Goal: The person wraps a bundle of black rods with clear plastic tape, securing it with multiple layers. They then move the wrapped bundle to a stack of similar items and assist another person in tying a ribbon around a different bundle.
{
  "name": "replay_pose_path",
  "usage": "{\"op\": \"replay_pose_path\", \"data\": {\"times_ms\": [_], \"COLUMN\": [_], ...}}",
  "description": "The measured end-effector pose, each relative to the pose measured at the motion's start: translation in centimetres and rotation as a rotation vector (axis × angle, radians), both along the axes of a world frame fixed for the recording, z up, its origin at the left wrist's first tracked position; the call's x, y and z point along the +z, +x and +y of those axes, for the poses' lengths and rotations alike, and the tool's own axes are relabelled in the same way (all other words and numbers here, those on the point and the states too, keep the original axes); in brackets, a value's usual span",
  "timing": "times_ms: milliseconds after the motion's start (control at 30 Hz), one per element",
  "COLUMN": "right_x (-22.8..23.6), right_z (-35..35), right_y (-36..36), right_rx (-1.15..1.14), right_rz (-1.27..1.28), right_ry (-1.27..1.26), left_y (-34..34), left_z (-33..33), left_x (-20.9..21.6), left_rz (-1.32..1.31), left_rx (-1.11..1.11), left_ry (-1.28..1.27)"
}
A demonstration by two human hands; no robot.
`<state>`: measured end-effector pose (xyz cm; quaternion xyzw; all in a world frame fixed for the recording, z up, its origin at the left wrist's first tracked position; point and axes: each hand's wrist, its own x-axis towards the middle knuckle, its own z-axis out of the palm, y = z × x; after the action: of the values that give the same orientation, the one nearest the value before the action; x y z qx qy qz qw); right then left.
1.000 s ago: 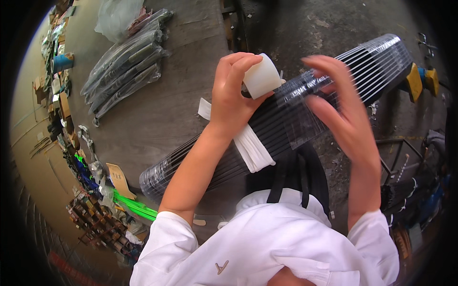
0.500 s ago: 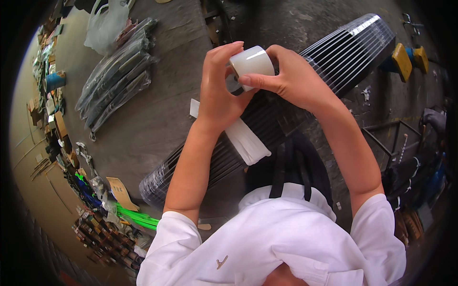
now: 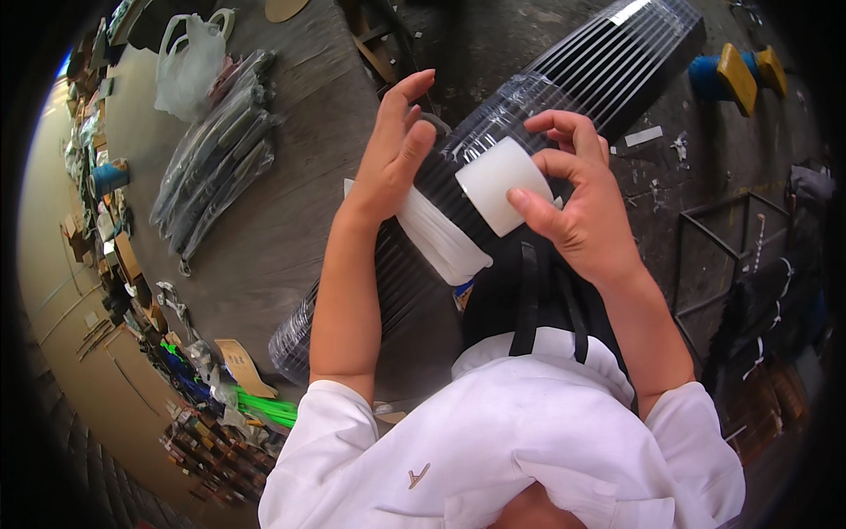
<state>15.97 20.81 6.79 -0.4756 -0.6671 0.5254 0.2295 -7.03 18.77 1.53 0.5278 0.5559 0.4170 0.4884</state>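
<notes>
My right hand (image 3: 577, 212) holds a wide roll of clear tape (image 3: 499, 183), the thumb on its near face and the other fingers curled behind it. Under both hands a long bundle of dark rods (image 3: 577, 75), partly wrapped in clear film, lies slanting from lower left to upper right. A folded white strip (image 3: 441, 236) crosses the bundle next to my left wrist. Above the bundle's left edge, my left hand (image 3: 397, 152) is open and apart from the roll, with its fingers extended and nothing in them.
Dark pieces in clear plastic (image 3: 216, 145) and a white plastic bag (image 3: 189, 66) lie on the table (image 3: 304, 123) at left. Yellow-and-blue spools (image 3: 736, 78) stand at far right, above a dark metal frame (image 3: 731, 234). Bright green strips (image 3: 264, 407) lie at lower left.
My left hand has let go of the tape roll and drawn away to the left. My right hand has carried the roll nearer to me and to the right, uncovering more of the film-wrapped bundle.
</notes>
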Motion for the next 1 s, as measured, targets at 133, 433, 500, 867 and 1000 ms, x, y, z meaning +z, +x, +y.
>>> {"op": "replay_pose_path", "data": {"times_ms": [133,433,500,867,1000], "right_x": [0.1,-4.6,-5.5,-18.2,-22.8], "right_z": [-3.0,-5.3,-5.8,-4.6,-0.9], "right_y": [1.9,6.1,7.3,6.1,1.6], "right_rx": [-0.009,-0.007,0.036,0.177,0.194], "right_rz": [-0.151,0.231,0.218,0.088,0.334], "right_ry": [0.027,-0.44,-0.401,-0.328,-0.309], "left_y": [-0.4,-0.4,-0.4,-0.4,-0.1], "left_z": [-0.8,-0.5,-0.6,-0.5,-0.2], "left_x": [-1.2,-0.9,-1.1,-1.8,-0.9], "left_rz": [-0.001,0.107,0.115,-0.074,0.065], "left_rx": [-0.04,-0.044,-0.034,0.119,0.159], "left_ry": [-0.186,-0.339,-0.359,-0.486,-0.581]}}
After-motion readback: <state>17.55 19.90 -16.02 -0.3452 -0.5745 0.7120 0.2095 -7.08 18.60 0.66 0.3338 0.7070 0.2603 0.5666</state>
